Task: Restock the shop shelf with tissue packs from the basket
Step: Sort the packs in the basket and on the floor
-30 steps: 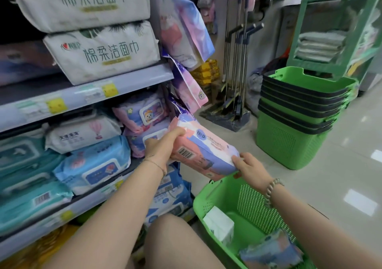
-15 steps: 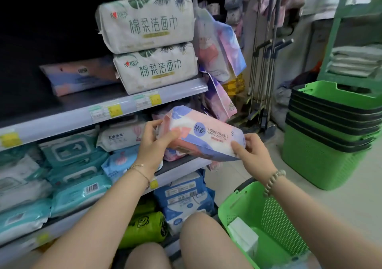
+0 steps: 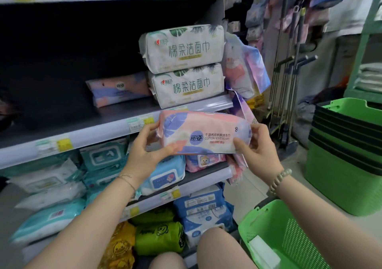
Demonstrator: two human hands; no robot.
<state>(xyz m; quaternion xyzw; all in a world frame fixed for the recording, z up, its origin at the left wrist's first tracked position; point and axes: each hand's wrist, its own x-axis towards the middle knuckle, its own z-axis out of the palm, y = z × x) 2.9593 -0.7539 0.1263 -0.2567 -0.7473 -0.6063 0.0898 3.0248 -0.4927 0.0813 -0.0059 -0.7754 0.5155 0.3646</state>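
Observation:
A pink, blue and white tissue pack is held level in front of the middle shelf. My left hand grips its left end and my right hand grips its right end. A matching pack lies deeper on that shelf, left of two stacked white packs. The green basket sits on the floor at bottom right with a white pack inside.
Lower shelves hold teal, blue and pink wipe packs. Blue packs and green and yellow rolls sit at the bottom. A stack of green baskets stands at right, mops behind it. My knees are below.
Both hands have lifted the pack from above the basket up to the level of the middle shelf's front edge. The view has tilted upward.

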